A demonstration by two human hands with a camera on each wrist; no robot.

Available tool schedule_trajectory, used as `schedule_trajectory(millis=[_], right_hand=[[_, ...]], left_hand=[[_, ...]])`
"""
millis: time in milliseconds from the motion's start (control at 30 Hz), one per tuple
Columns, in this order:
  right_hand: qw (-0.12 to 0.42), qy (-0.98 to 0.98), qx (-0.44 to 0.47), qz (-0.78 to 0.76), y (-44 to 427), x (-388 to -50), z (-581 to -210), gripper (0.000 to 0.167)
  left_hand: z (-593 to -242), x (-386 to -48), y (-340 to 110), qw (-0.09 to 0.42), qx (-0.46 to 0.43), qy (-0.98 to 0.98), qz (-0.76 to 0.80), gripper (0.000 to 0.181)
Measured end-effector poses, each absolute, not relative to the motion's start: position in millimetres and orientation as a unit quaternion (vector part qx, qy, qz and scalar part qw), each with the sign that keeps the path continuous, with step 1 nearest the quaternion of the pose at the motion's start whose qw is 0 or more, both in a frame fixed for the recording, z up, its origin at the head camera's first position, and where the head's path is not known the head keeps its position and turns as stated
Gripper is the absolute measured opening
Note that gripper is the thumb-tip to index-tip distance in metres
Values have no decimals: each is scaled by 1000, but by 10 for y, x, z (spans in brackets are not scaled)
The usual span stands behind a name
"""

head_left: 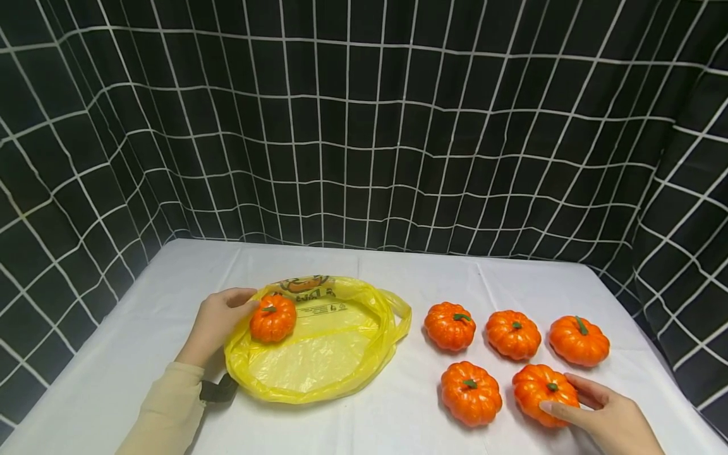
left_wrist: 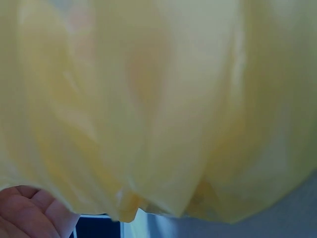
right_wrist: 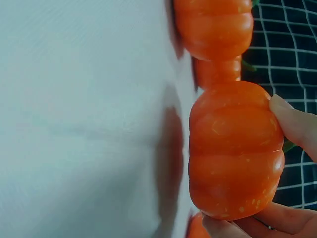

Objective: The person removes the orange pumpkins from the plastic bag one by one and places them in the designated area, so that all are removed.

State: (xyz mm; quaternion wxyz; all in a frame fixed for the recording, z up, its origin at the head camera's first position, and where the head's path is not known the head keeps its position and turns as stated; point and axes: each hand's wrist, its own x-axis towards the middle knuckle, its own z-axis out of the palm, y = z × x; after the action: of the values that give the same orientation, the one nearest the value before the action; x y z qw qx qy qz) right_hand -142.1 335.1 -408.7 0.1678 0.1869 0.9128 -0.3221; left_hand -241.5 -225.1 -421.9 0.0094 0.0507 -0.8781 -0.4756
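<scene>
A yellow plastic bag (head_left: 318, 373) lies on the table with its mouth spread wide. My left hand (head_left: 218, 322) pinches its left rim, the thumb inside beside a small orange pumpkin (head_left: 273, 319) that sits in the bag. Yellow plastic (left_wrist: 163, 114) fills most of the left wrist view, where part of the left hand (left_wrist: 34, 213) shows at the lower left. At the front right, my right hand (head_left: 608, 414) grips another pumpkin (head_left: 543, 392) between thumb and fingers. The right wrist view shows this pumpkin (right_wrist: 235, 151) up close; whether it touches the table is unclear.
Left of the gripped pumpkin sits a front pumpkin (head_left: 471, 393). Behind stand a left pumpkin (head_left: 446, 332), a middle pumpkin (head_left: 512, 341) and a right pumpkin (head_left: 577, 347). White cloth covers the table (head_left: 392, 411); a black curtain with white grid lines (head_left: 364, 126) surrounds it.
</scene>
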Motion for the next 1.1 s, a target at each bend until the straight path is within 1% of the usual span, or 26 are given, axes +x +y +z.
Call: schedule_trajectory(millis=[300, 633, 1000, 1100], right_hand=[[167, 909, 201, -326, 3392, -1440, -4163, 113], [174, 909, 202, -321, 3426, -1465, -4223, 112], [181, 917, 176, -308, 3454, -1459, -4213, 112], [169, 926, 161, -298, 3457, -1458, -4203, 110]], left_hand=[[-4228, -2419, -2254, 18, 41, -882, -468, 41], [-4224, -2426, -2249, 13, 45, -881, -471, 42], [-4226, -2430, -2250, 10, 45, -880, -472, 41], [-4229, -2431, -2248, 9, 47, -879, -474, 42]])
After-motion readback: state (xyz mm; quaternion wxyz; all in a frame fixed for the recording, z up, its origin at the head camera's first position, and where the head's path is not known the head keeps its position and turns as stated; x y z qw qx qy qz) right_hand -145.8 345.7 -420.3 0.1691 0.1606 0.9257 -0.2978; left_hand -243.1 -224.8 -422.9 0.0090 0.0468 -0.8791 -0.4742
